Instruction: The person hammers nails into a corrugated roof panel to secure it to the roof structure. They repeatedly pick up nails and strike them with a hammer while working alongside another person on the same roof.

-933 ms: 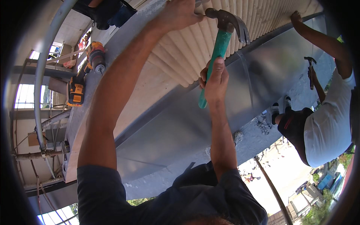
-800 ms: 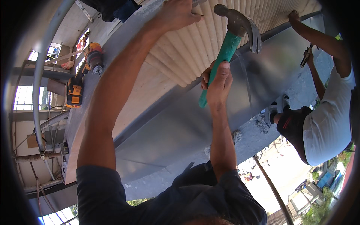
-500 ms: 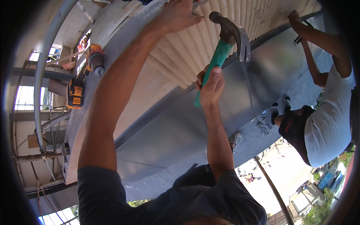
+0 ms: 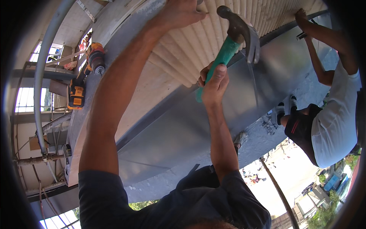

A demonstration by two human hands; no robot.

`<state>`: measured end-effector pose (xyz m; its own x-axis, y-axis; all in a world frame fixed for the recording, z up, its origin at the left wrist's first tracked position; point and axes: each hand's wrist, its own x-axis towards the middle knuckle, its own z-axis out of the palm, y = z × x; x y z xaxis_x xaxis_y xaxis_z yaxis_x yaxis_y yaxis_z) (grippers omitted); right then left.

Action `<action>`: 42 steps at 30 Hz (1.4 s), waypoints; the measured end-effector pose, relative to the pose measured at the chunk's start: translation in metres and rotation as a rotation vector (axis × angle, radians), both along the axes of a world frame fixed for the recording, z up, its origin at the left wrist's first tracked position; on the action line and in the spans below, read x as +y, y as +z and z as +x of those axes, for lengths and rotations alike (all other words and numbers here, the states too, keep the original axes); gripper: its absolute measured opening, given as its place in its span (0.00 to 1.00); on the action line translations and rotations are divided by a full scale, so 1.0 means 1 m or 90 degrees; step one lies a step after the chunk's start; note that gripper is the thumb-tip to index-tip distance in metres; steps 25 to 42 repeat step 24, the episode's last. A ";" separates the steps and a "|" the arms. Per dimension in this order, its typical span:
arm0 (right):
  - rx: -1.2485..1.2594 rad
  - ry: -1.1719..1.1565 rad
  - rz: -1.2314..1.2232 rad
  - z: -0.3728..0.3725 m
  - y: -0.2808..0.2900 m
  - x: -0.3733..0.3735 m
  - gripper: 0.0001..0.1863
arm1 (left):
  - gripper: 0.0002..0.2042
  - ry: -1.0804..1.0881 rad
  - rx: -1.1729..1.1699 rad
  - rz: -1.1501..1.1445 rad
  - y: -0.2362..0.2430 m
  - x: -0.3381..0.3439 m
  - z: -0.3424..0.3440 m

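A claw hammer (image 4: 225, 51) with a green grip and a dark, worn steel head is in my right hand (image 4: 214, 84), the fingers wrapped round the lower handle. Its head is raised over ribbed, cream-coloured slatted panelling (image 4: 183, 57), with the claw side facing right. My left hand (image 4: 182, 14) is at the top edge of the view, over the panelling, left of the hammer head. Thumb and finger are closed in a pinch, and a tiny dark tip shows at them; what it belongs to is too small to name. The picture's edge cuts off part of that hand.
A yellow-and-black cordless drill (image 4: 95, 59) lies on the grey ledge to my left. Smooth grey metal sheet (image 4: 183, 133) runs below the panelling. At right, a co-worker in a white shirt (image 4: 333, 118) reaches up to the panelling. A curved pipe (image 4: 40, 76) stands far left.
The hammer head has shifted slightly up and to the right, with my right hand still round the handle. My left hand stays pinched at nearly the same place.
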<state>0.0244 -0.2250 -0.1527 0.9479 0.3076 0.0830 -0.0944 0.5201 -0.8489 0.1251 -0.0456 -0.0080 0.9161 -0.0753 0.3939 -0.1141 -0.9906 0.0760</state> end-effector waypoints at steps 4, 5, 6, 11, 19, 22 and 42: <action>0.050 -0.016 -0.051 0.010 0.009 -0.015 0.41 | 0.27 0.024 -0.003 -0.005 0.001 -0.007 0.001; 0.035 -0.025 -0.034 0.009 0.009 -0.016 0.40 | 0.28 0.021 -0.001 -0.006 0.000 -0.006 0.000; 0.022 -0.033 -0.016 0.006 0.008 -0.017 0.40 | 0.28 0.019 0.004 -0.006 0.000 -0.005 -0.002; 0.014 0.004 -0.038 0.001 -0.001 -0.008 0.40 | 0.28 0.014 0.019 0.010 0.004 -0.005 0.000; 0.028 0.005 0.005 -0.003 -0.010 0.012 0.38 | 0.28 -0.056 0.097 -0.078 0.015 0.008 -0.008; 0.027 -0.003 0.002 -0.003 -0.010 0.014 0.38 | 0.28 -0.003 0.056 -0.088 0.002 -0.002 -0.022; 0.024 0.009 -0.014 -0.001 -0.014 0.015 0.38 | 0.29 0.112 0.103 -0.117 0.002 -0.006 -0.022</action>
